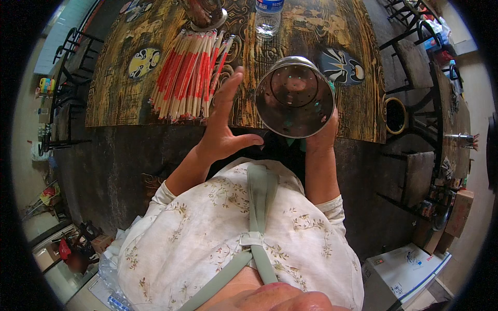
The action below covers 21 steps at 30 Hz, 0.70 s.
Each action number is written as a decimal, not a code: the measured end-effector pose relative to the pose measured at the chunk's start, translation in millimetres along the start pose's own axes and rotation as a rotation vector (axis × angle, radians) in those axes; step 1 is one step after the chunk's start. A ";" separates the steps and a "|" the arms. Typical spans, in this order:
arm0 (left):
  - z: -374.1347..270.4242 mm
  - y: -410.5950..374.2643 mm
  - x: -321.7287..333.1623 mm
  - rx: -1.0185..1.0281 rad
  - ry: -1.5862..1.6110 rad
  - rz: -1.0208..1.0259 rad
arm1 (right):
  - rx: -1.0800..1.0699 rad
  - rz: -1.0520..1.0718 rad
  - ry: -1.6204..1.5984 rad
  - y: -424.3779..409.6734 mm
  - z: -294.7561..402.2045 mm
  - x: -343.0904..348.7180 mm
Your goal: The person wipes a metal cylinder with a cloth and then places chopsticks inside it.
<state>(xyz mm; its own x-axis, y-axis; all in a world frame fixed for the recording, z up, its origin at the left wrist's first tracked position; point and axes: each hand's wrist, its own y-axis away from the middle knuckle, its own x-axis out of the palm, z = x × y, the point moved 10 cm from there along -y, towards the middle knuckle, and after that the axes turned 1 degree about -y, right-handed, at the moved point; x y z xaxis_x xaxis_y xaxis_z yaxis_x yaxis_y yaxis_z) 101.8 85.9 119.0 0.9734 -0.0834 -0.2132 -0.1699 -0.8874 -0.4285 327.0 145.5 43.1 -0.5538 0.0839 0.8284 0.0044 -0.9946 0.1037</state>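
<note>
My right hand [330,130] grips a shiny metal cylinder [294,128], whose wide mouth is tilted up towards me. Small holes dot its inside, and no chopsticks show in it. Bits of something green [331,87] show beside and below the cylinder; what they belong to is hidden. My left hand [223,128] is raised and holds nothing, its thumb spread from the fingers and pointing towards the cylinder. Just left of that hand, a pile of wrapped chopsticks [179,77] with red bands lies on the patterned wooden table [113,105].
Beyond the chopsticks stands another holder [210,25], packed with sticks. A plastic bottle with a blue label [268,23] is at the table's far side. Painted masks, one yellow [144,62] and one dark [342,66], mark the tabletop. Chairs [414,64] flank the table.
</note>
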 end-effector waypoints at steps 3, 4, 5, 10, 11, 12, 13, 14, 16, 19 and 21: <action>28.4 -1.1 18.6 -0.235 0.336 0.006 | 0.066 0.159 -0.116 7.0 -14.5 18.9; 40.7 0.0 23.4 -0.318 0.472 -0.016 | 0.087 0.187 -0.160 9.6 -20.7 21.1; 53.6 3.0 27.7 -0.401 0.607 -0.039 | 0.106 0.214 -0.202 11.4 -26.9 22.4; 33.3 -10.2 41.9 -0.072 0.633 0.047 | 0.133 0.183 -0.264 16.4 -45.7 20.6; 30.1 -11.9 42.6 -0.016 0.611 0.034 | 0.135 0.118 -0.185 15.5 -48.4 17.8; 40.2 -13.3 42.7 -0.119 0.664 -0.020 | 0.142 0.054 -0.107 15.5 -50.2 18.0; 48.9 -13.9 42.5 -0.219 0.721 -0.081 | 0.154 -0.008 -0.030 16.0 -52.2 18.5; 70.5 -7.4 45.6 -0.481 0.848 -0.185 | 0.167 -0.039 0.046 10.3 -58.8 8.6; 86.3 2.0 43.3 -0.589 0.835 -0.231 | 0.165 -0.097 0.127 10.1 -59.7 7.0; 78.5 -4.6 29.8 -0.272 0.517 -0.125 | 0.137 -0.091 0.183 11.8 -59.0 3.6; 83.5 -14.6 22.9 -0.310 0.580 -0.184 | 0.060 -0.092 0.263 6.1 -45.2 -8.0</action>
<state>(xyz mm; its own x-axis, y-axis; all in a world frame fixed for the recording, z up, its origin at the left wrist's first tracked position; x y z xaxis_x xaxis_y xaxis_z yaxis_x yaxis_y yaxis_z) 113.8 134.8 47.1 0.9217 -0.0717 0.3812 -0.0261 -0.9920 -0.1235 293.9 136.0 12.3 -0.7513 0.1469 0.6434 -0.0106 -0.9775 0.2108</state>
